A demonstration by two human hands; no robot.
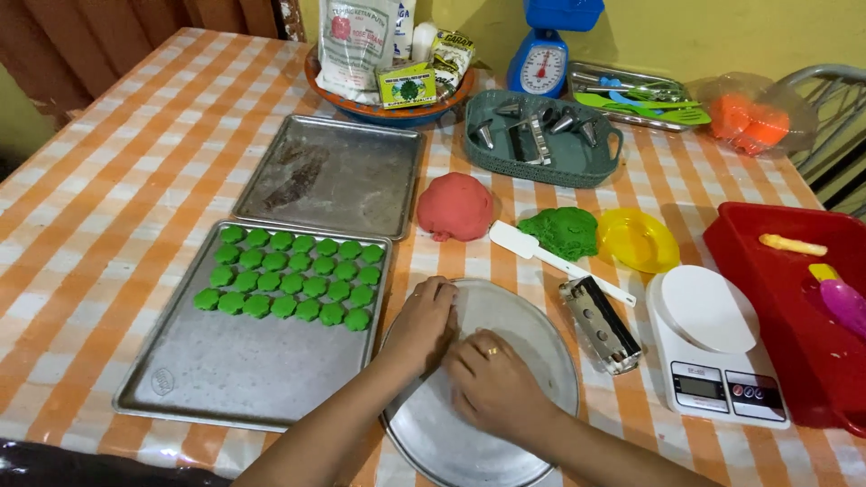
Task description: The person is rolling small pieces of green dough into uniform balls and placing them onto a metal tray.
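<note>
Near tray [180,379]: green cookies [290,272]. My left hand [422,325] and right hand [492,383] curled on round pan [541,347]; contents unclear.

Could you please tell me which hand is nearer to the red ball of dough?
Left. The left hand lies just below the red ball of dough; the right hand sits lower, farther away.

A single head-worn camera looks steeply down and forward from close above the near edge of the orange-and-white checked tablecloth [135,162], taking in the person's forearms at the bottom of the frame and reaching across to the yellow wall [686,36] behind the far edge.
</note>
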